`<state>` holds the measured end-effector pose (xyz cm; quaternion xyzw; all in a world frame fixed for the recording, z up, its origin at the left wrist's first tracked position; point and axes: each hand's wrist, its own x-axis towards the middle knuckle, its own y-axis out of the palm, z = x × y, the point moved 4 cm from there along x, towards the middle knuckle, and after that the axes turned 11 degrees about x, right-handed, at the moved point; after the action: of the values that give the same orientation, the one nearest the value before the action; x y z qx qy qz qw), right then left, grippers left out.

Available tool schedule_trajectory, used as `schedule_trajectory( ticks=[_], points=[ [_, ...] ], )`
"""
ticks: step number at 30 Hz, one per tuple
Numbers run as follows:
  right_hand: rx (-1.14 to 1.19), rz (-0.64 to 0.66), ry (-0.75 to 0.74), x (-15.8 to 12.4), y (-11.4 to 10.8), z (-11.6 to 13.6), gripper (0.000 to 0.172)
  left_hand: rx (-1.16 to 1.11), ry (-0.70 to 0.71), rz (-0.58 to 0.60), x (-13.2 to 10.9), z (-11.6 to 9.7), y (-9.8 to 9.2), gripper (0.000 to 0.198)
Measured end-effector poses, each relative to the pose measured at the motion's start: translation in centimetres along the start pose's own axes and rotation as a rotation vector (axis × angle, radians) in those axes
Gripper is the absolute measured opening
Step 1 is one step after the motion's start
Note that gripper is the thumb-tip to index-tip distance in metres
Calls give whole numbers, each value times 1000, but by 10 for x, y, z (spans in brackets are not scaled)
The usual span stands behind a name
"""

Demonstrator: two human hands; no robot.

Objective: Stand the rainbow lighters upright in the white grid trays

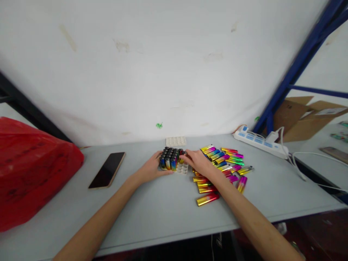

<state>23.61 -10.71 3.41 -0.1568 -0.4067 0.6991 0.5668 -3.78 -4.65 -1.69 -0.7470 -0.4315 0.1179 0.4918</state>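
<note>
Several shiny, rainbow-coloured lighters (168, 159) with black tops stand upright and close together in a white tray with round hollows (182, 168). My left hand (150, 168) curves around the tray's left side, thumb along the front and fingers behind the lighters. At the right of the group, the fingers of my right hand (198, 161) are pinched on one lighter (181, 159), partly hidden by them. Bare hollows show at the tray's front right. Beside and under my right wrist lies a loose pile of metallic lighters (208, 199) in gold, pink, blue, red and green.
A second white hollowed tray (175, 141) lies by the wall. To the left are a dark-screened phone (107, 170) and a red plastic bag (35, 170). A power strip (261, 143) with cables sits at the back right, near a blue post (288, 79) and a cardboard box (301, 119).
</note>
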Motion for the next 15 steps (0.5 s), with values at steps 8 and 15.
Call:
schedule_trajectory(
  ticks=[8, 15],
  points=[
    [-83, 53, 74, 3, 7, 13, 16, 3, -6, 6, 0, 2, -1, 97],
    [-308, 116, 177, -1, -7, 32, 36, -3, -14, -2, 1, 4, 1, 95]
  ],
)
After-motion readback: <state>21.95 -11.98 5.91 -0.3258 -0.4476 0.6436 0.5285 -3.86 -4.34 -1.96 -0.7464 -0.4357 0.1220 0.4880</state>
